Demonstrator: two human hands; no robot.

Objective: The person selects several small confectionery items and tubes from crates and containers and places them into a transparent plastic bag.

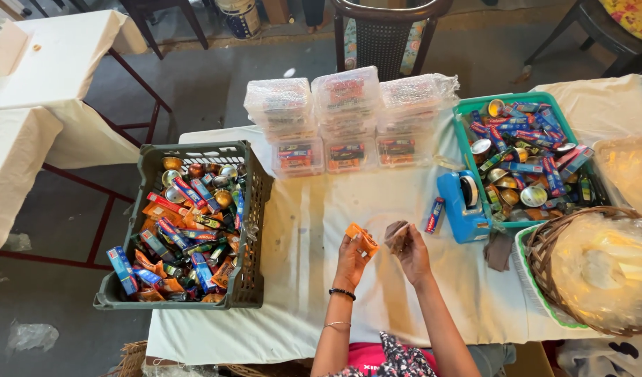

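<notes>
Nearest, left hand (352, 260) closed around small orange packet (362, 239), raised just above the white-covered surface (314, 230); right hand (410, 253) pinching a brownish crumpled wrapper (396, 234) beside it. Better to keep both pieces apart and firmly gripped over the surface, between dark crate (247, 230) and blue tape dispenser (461, 206)

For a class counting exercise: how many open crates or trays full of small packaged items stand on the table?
2. The dark green crate sits at the table's left end, overhanging it; the teal tray sits at the right, behind the blue tape dispenser. Others may lie out of view.
</notes>
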